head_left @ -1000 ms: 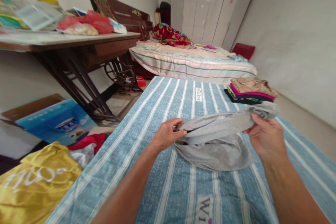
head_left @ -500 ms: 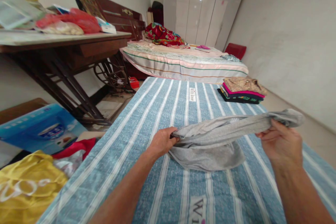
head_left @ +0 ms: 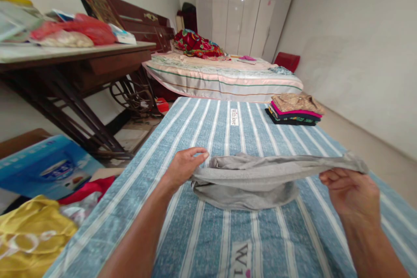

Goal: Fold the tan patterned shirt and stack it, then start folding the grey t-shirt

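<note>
A grey garment (head_left: 250, 178), loosely bunched lengthwise, stretches across the near part of the blue-and-white striped bedding (head_left: 182, 139). At its left end is my left hand (head_left: 184, 167), with thumb and forefinger apart and the cloth's edge against the hand. My right hand (head_left: 353, 189) has its fingers curled at the narrow right end of the garment, which runs over the top of them. The cloth partly hides those fingertips. Beyond, toward the far right of the bedding, sits a stack of folded clothes (head_left: 295, 110) with a tan patterned piece on top.
Another bed (head_left: 224, 82) with a red floral quilt (head_left: 198, 45) stands behind. Along the left are a treadle sewing table (head_left: 107, 58) bearing bags, a blue box (head_left: 48, 163) and a yellow cloth item (head_left: 35, 230). A wall (head_left: 358, 43) rises on the right.
My left hand has loosened its pinch, its thumb and forefinger parting, and moved slightly left. The garment's right end has come down a little with my right hand. The view has shifted slightly.
</note>
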Motion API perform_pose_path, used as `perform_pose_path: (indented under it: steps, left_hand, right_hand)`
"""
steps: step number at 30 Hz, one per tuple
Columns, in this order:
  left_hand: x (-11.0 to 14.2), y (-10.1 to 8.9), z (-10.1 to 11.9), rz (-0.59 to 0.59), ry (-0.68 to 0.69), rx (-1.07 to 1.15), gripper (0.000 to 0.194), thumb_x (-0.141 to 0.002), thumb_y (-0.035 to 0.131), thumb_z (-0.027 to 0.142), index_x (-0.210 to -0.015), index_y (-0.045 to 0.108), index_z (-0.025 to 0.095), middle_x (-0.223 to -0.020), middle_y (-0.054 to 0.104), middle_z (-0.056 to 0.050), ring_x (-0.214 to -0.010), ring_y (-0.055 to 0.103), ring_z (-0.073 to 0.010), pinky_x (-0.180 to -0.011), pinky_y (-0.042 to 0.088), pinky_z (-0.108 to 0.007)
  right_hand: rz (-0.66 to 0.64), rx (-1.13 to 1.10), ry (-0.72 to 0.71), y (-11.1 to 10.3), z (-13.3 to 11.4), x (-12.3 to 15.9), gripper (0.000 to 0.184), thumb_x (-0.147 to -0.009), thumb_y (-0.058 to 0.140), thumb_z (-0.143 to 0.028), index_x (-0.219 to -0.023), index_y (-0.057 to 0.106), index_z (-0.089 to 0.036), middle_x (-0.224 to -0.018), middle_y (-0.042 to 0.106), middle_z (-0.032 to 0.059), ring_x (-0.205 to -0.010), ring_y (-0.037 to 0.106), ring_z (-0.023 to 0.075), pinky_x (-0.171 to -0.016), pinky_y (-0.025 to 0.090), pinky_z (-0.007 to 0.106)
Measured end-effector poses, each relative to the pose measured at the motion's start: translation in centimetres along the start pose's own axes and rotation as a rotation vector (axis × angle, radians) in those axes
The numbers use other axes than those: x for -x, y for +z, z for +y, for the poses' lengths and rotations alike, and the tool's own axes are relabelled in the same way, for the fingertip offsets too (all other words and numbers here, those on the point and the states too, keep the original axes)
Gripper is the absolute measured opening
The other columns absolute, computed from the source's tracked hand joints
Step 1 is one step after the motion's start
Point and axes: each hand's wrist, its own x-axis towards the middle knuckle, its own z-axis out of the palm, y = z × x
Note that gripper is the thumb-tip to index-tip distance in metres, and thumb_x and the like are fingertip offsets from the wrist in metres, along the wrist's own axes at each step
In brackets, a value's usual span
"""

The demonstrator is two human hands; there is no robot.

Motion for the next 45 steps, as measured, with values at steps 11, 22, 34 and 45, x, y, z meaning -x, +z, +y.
perform_pose_path:
  steps: [11,22,34,45]
  left_hand:
    - [6.4,-4.0,2.0,-0.698,-0.119,-0.236,0.046,-0.07,0.063,0.047,-0.108,0.065,0.021,-0.051,0.032,0.008,-0.047,0.028,-0.0085,-0.045,0.017,-0.022]
    - [4.1,-0.5,-0.5,-0.238,0.232,-0.63,0.06,-0.073,0.057,0.036,-0.13,0.048,0.019,-0.129,0.055,-0.011,-0.118,0.05,-0.0284,-0.097,0.041,-0.041]
    - [-3.0,2.4,1.2,-0.172,0.206,-0.217,0.019,-0.073,0.044,0.025,-0.071,0.061,0.018,-0.06,0.058,0.002,-0.06,0.055,-0.0146,-0.058,0.044,-0.025]
    - [-5.0,-3.7,8.0,0.507,0.214,0.378,0.02,-0.063,0.065,0.033,-0.057,0.055,0.017,-0.046,0.046,0.008,-0.042,0.04,-0.0062,-0.041,0.03,-0.019]
  right_hand:
    - [-0.094,-0.067,0.027,-0.6,-1.0,2.5,0.021,-0.056,0.069,-0.028,-0.075,0.07,-0.019,-0.067,0.064,0.0032,-0.062,0.061,0.0194,-0.052,0.049,0.03]
    - [-0.278,0.046,0.15,-0.4,-1.9,5.2,0.043,-0.054,0.075,-0.053,-0.08,0.069,-0.02,-0.067,0.061,0.0052,-0.058,0.059,0.0207,-0.049,0.046,0.029]
    - [-0.082,-0.089,0.096,-3.4,-1.5,4.7,0.027,-0.064,0.071,-0.041,-0.083,0.07,-0.022,-0.078,0.067,0.0037,-0.071,0.063,0.0216,-0.065,0.053,0.037]
    - [-0.196,-0.12,0.257,-1.9,0.8,3.1,0.018,-0.07,0.066,-0.041,-0.072,0.069,-0.023,-0.053,0.064,0.0011,-0.047,0.059,0.0172,-0.048,0.049,0.029]
